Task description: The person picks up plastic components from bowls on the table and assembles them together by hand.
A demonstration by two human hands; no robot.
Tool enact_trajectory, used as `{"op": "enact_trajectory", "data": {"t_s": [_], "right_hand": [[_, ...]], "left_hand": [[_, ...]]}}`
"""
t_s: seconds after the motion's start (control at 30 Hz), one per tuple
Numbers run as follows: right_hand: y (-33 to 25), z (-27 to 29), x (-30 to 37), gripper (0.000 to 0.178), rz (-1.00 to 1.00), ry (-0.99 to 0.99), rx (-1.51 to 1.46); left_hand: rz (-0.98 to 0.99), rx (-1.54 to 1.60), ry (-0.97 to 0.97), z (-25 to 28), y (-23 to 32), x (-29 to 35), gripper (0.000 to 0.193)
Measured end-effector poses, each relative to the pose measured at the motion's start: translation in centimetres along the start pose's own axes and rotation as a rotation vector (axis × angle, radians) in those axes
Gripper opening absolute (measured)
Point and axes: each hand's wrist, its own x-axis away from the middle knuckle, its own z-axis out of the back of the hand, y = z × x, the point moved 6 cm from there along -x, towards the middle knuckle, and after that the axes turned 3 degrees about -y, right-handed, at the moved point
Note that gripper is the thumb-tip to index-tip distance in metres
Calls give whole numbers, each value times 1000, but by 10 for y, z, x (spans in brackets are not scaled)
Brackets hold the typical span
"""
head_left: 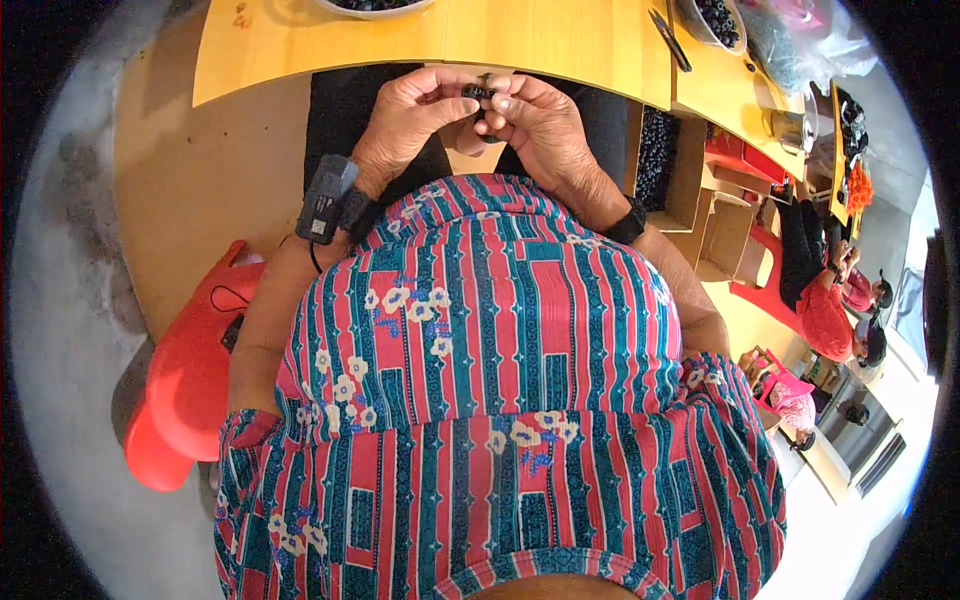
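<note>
My left hand [418,112] and my right hand [545,118] meet just in front of the near table edge, over my lap. Between their fingertips is a small black part [479,92], pinched from both sides. The left thumb and forefinger press on its left end; the right thumb and fingers close on its right. Another dark piece [490,138] shows just under the right fingers. The parts are too small to tell their exact kind. Dark bands circle both wrists, and a grey box-shaped device [327,198] is strapped to my left forearm.
Ahead stands a yellow table [540,40] with a bowl [375,12] of black parts. Rightward are a black slim tool [670,40], another tub [738,45] and clear plastic bags [790,50]. A cardboard box [685,185] holds black pieces. A red chair [190,390] is left; people sit far right.
</note>
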Motion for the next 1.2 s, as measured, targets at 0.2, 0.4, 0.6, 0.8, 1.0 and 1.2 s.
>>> {"op": "enact_trajectory", "data": {"t_s": [0.2,0.4,0.6,0.8,1.0,1.2], "right_hand": [[-1,-1,0,7,13,18,8],[-2,-2,1,6,11,20,4],[-3,-3,1,6,-1,36,19],[-2,0,0,6,-19,52,18],[-4,-1,0,6,14,86,79],[-11,-2,2,8,77,133,200]], "left_hand": [[-27,-71,31,2,0,0,23],[-26,-78,23,3,-3,-1,23],[-5,-65,0,6,-9,-2,23],[-8,-55,8,4,-6,-2,23],[4,-70,24,3,-1,0,23],[-1,-41,39,2,-2,-1,21]]}}
